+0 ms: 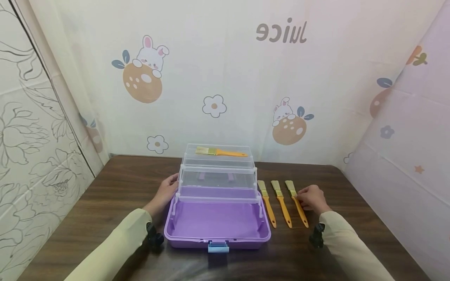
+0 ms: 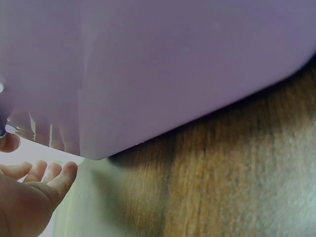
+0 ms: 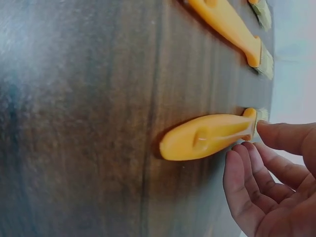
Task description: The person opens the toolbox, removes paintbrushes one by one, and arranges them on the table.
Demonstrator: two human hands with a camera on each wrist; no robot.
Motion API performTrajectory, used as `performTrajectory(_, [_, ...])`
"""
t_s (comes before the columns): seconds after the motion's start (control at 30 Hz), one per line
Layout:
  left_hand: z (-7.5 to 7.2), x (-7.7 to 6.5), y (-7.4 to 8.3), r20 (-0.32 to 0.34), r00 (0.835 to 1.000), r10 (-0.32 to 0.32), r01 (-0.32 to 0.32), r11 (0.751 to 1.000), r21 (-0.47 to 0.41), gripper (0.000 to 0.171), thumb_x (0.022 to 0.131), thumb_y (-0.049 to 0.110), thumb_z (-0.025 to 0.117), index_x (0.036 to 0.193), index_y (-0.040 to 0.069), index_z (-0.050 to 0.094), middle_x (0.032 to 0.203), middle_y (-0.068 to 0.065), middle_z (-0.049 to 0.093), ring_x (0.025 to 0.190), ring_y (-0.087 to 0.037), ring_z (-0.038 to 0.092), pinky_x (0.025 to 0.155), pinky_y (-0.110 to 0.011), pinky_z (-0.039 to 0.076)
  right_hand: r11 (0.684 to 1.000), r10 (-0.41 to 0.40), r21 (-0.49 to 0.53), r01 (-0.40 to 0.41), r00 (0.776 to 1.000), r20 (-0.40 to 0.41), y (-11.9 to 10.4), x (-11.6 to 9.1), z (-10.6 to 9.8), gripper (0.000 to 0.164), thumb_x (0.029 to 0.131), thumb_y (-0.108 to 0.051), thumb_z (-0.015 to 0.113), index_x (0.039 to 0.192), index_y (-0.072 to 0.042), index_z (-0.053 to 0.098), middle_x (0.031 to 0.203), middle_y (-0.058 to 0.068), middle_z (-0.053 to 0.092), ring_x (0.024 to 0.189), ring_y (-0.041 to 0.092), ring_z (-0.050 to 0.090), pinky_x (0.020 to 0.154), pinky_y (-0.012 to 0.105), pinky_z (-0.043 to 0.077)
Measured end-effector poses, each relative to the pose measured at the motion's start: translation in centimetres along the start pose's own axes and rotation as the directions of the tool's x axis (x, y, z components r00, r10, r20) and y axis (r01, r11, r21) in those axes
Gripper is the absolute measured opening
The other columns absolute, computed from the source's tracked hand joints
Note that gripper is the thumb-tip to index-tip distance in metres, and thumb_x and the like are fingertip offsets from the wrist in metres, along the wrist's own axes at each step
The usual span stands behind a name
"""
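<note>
A purple storage box [image 1: 218, 222] stands with its clear tiered trays [image 1: 219, 177] raised behind the bare purple base. Lying across the top tray is one paintbrush [image 1: 225, 152] with an orange handle. My left hand [image 1: 168, 191] is at the box's rear left side, fingers loosely extended beside its wall [image 2: 173, 64]. To the right of the box, three similar brushes lie in a row, bristles away from me. At the rightmost paintbrush [image 1: 297, 205], my right hand [image 1: 313, 199] pinches the neck near the ferrule, thumb on one side and curled fingers on the other.
The left brush [image 1: 268, 205] lies close to the box's right wall, and the middle brush [image 1: 282, 205] is beside it. A pale blue latch [image 1: 218, 246] juts from the box front. A printed curtain [image 1: 225, 78] hangs behind the dark wooden table [image 1: 123, 183].
</note>
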State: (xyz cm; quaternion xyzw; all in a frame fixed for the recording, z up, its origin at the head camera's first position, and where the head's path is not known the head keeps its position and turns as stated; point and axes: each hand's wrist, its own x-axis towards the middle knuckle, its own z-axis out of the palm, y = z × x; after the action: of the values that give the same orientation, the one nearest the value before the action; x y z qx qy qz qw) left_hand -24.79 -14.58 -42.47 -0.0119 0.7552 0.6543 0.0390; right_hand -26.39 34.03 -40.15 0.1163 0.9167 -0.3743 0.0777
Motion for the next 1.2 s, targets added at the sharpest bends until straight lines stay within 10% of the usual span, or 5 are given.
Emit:
performTrajectory(0.43, [0.0,-0.3,-0.1,-0.008,0.992,0.125,-0.124,0.992,0.035,0.058,0.097,0.026,0.046,0.138,-0.014,0.035,0.124,-0.032,0.051,0.11,-0.038,0.054,0.091,-0.045,0.048,1.0,0.014,0.012,-0.014,1.0,0.002,-2.8,-0.2,-1.7,0.033,0.09,-0.007,0.059,0.115,0.014,0.059,0.096,0.023,0.064,0.07,0.021,0.062,0.058,0.035,0.056])
performTrajectory(1.2, [0.3,0.2,0.3,-0.034,0.997,0.063,-0.061,0.996,0.066,0.048,0.099,0.009,0.042,0.139,-0.015,0.032,0.133,-0.034,0.044,0.119,-0.04,0.047,0.1,-0.046,0.041,0.973,-0.214,-0.1,0.21,0.976,-0.034,-13.6,-0.2,-3.5,0.028,0.091,-0.01,0.061,0.111,0.009,0.061,0.086,0.02,0.062,0.062,0.024,0.058,0.059,0.036,0.054])
